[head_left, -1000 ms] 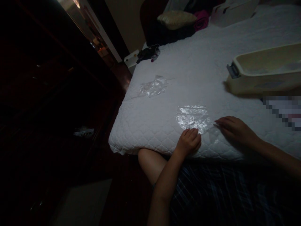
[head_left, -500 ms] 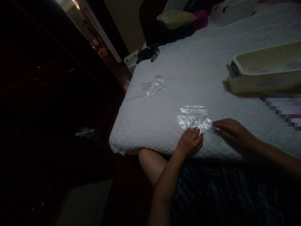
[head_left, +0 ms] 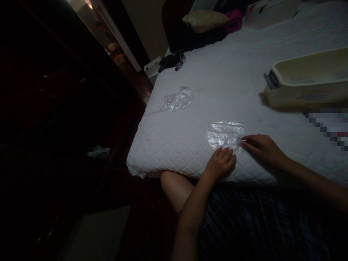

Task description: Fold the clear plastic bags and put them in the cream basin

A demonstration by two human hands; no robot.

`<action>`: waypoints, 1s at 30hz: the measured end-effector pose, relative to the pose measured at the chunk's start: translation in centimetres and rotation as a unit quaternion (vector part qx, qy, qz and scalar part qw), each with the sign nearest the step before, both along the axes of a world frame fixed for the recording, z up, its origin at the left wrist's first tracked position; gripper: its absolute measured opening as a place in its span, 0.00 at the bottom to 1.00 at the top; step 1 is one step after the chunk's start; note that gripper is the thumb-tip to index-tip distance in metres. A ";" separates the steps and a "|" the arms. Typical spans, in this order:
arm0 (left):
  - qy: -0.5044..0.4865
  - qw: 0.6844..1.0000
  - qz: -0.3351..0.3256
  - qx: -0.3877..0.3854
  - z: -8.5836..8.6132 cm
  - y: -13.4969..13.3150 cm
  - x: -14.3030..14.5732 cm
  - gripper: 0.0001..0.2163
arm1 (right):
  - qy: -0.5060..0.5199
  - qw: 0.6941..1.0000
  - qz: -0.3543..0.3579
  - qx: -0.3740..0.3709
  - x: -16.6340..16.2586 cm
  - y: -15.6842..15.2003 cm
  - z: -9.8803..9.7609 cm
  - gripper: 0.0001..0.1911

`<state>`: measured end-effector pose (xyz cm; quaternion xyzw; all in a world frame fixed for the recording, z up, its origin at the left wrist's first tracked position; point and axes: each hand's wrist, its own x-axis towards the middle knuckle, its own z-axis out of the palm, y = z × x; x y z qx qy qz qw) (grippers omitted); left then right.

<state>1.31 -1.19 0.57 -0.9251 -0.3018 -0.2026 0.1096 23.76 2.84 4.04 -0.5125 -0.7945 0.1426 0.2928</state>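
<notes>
A shiny clear plastic bag (head_left: 225, 135) lies flattened on the white quilted bed cover (head_left: 168, 139), close to the bed's near edge. My left hand (head_left: 221, 164) rests palm down on the bag's near edge, its fingers stretched out over the plastic. From the right, my right hand (head_left: 262, 146) pinches the bag's right edge between thumb and fingertips. Farther left on the bed lies a second crumpled clear plastic bag (head_left: 178, 100), apart from both hands.
A cream plastic bin (head_left: 301, 95) with a grey latch stands at the right. Behind are a pale cushion (head_left: 205, 21), a rolled magenta cloth (head_left: 233, 21) and a white box (head_left: 272, 13). My bare knee (head_left: 175, 186) touches or nearly touches the bed's edge.
My right hand has moved slightly left, folding or drawing the bag's right edge inward. The left hand stays pressed on the plastic. The view has shifted a little.
</notes>
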 end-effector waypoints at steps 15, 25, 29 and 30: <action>-0.020 1.000 -0.005 -0.022 0.1 -0.1 0.1 0.14 | -0.089 0.987 0.056 0.123 -1.3 0.2 0.6 0.13; -0.022 1.000 0.005 -0.017 0.2 -0.1 0.1 0.15 | -0.150 0.971 0.130 0.134 -2.1 0.6 -1.3 0.14; -0.034 0.999 0.019 -0.011 0.4 -0.1 -0.2 0.15 | -0.119 0.975 0.132 0.130 -1.7 0.7 -0.7 0.14; -0.039 0.999 0.026 -0.015 0.6 -0.1 -0.5 0.15 | -0.108 0.977 0.130 0.129 -1.5 0.7 -0.5 0.14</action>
